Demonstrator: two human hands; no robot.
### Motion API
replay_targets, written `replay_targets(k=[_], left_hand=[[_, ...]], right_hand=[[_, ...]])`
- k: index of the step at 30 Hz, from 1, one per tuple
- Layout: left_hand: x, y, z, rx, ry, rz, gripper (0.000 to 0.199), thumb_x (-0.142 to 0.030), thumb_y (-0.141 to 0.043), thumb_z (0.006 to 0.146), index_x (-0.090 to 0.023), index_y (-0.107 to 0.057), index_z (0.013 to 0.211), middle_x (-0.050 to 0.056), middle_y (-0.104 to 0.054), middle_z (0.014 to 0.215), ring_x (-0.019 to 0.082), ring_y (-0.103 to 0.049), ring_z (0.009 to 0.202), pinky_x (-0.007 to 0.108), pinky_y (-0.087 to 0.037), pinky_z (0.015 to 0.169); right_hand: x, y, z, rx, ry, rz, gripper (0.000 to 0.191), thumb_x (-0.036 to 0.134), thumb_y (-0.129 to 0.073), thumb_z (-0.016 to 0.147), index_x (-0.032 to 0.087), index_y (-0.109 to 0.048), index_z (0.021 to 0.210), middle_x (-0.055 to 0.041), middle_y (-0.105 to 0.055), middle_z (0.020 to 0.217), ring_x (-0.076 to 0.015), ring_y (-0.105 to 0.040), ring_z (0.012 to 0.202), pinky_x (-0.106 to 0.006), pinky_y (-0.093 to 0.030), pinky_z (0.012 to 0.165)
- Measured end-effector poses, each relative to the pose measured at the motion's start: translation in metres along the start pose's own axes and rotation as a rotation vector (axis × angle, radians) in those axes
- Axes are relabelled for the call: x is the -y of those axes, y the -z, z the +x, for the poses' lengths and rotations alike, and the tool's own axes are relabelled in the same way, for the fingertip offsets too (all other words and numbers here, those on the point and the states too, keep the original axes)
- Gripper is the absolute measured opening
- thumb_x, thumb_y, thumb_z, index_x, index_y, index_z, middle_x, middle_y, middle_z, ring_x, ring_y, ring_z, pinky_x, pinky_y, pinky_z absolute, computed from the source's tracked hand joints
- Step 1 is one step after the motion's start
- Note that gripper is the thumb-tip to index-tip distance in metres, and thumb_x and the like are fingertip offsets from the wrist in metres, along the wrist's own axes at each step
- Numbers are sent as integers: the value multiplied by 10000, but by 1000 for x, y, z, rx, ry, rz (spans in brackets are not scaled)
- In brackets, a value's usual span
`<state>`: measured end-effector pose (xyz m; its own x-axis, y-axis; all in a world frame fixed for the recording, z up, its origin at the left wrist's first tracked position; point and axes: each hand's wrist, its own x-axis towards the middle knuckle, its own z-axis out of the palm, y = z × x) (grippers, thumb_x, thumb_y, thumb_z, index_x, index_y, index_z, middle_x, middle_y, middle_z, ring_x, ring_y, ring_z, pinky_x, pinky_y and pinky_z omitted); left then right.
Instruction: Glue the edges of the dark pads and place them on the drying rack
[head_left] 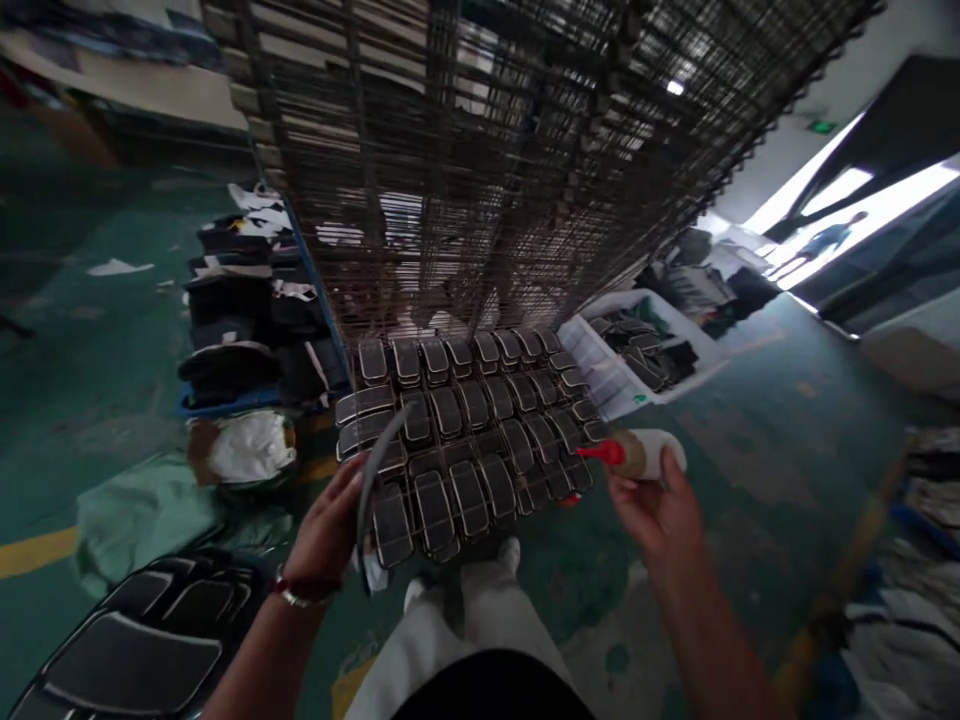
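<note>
My left hand (330, 530) is closed on a thin, curved grey-black piece (375, 460), seen nearly edge-on. My right hand (652, 510) is wrapped round a white squeeze bottle (656, 452) with a red nozzle and a brownish band near its neck. The bottle lies tilted sideways, its nozzle pointing left. Between and beyond my hands, rows of black pads with pale edging (472, 500) lie on a low wire rack shelf (412, 470). The curved piece hangs over the left end of these rows.
Raised wire racks (480, 180) tower behind the pads. A white crate (600, 380) of dark pieces stands right, stacked black bundles (232, 310) left. More edged black pads (135, 660) lie lower left near green cloth (142, 510). A distant person (825, 240) is by the bright opening.
</note>
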<state>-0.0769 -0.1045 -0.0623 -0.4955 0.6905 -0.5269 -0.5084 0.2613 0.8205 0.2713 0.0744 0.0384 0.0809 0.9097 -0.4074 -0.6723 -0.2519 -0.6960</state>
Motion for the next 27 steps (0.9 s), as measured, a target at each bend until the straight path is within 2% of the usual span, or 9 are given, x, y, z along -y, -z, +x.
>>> replay_targets(k=[3, 5, 7, 10, 13, 17, 21, 27], left_hand=[[-21, -50, -7, 302, 47, -21, 523, -448, -876, 574, -207, -720, 1011, 44, -731, 853, 188, -652, 709, 285, -531, 634], [-33, -71, -16, 487, 78, 32, 428, -432, -893, 592, -196, -725, 907, 46, -733, 826, 172, -645, 673, 277, -526, 628], [-44, -83, -24, 640, 78, 109, 364, -419, -894, 622, -199, -736, 865, 45, -735, 814, 170, -649, 667, 277, -530, 637], [-61, -91, -34, 800, 29, 263, 268, -379, -874, 672, -204, -768, 844, 55, -744, 828, 185, -664, 700, 299, -545, 685], [-74, -92, -41, 869, 0, 377, 220, -363, -843, 720, -207, -797, 869, 74, -757, 856, 207, -680, 731, 322, -550, 710], [-85, -87, -46, 879, 8, 427, 224, -352, -825, 749, -195, -815, 908, 91, -769, 878, 225, -707, 762, 317, -552, 719], [-89, -80, -47, 926, -3, 433, 232, -330, -813, 785, -181, -816, 963, 95, -785, 914, 208, -714, 786, 292, -552, 732], [-94, -74, -47, 976, -26, 451, 181, -302, -782, 845, -197, -807, 990, 70, -790, 954, 181, -713, 828, 261, -552, 769]], right_hand=[[24, -13, -8, 77, 138, -87, 427, 345, -914, 693, 201, -672, 1013, 6, -742, 894, -150, -659, 676, -196, -435, 396], [39, -24, -14, 142, 232, -147, 472, 399, -928, 673, 209, -686, 1032, 7, -754, 918, -156, -677, 704, -198, -444, 404], [51, -35, -22, 212, 305, -203, 495, 452, -922, 679, 208, -700, 1047, -1, -758, 935, -163, -693, 745, -209, -487, 447], [63, -48, -33, 298, 385, -285, 475, 480, -907, 696, 208, -715, 1035, -4, -747, 897, -170, -698, 761, -230, -543, 524], [69, -56, -41, 371, 417, -342, 424, 467, -905, 702, 209, -716, 980, 1, -718, 808, -155, -663, 658, -221, -505, 473], [71, -60, -42, 427, 430, -386, 395, 460, -892, 719, 200, -710, 953, 6, -681, 748, -139, -613, 567, -206, -438, 399], [68, -60, -39, 459, 444, -424, 379, 484, -887, 719, 218, -707, 920, 5, -661, 740, -145, -602, 572, -219, -449, 392], [64, -60, -39, 500, 436, -476, 403, 509, -875, 729, 267, -698, 997, 3, -659, 744, -184, -629, 619, -248, -447, 375]])
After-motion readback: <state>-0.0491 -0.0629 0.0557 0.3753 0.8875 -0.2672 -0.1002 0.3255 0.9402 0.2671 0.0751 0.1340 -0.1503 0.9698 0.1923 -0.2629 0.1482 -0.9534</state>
